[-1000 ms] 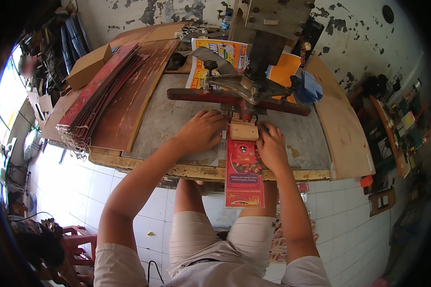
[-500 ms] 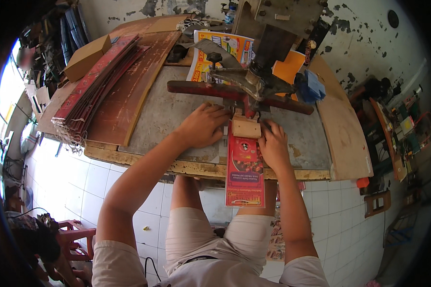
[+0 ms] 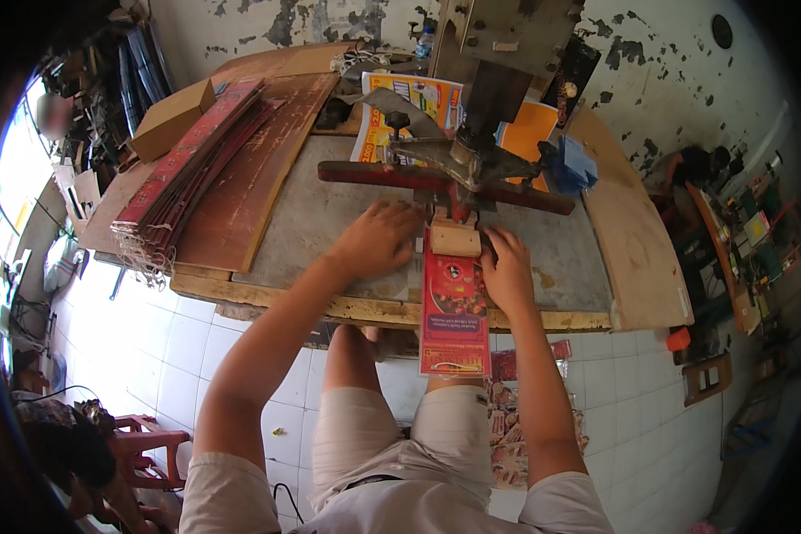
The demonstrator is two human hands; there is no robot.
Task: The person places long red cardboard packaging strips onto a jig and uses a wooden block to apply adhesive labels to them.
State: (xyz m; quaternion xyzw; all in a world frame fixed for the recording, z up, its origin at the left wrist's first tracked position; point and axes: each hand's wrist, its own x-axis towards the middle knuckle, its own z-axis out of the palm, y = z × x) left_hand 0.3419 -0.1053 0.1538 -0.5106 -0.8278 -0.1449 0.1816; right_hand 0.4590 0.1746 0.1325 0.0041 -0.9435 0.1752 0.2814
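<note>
A long red printed card strip (image 3: 455, 325) lies on the grey tabletop, its near end hanging past the front edge above my lap. Over its far end rests a small wooden block (image 3: 456, 238), just below the red crossbar and metal head of a press (image 3: 465, 158). My left hand (image 3: 378, 238) lies palm down left of the block, fingers stretched toward it. My right hand (image 3: 508, 269) rests along the right side of the strip, its fingers slightly bent and near the block. Whether its fingertips touch the strip is hard to make out.
A stack of red folded strips with strings (image 3: 187, 165) lies at the left, near a cardboard box (image 3: 173, 116). Behind the press are printed yellow sheets (image 3: 418, 93); a blue packet (image 3: 574, 166) sits right of it. A red stool (image 3: 147, 449) stands on the tiled floor.
The whole view has shifted slightly, showing more printed sheets on the floor. Both hands, the strip and the block keep about the same places relative to each other.
</note>
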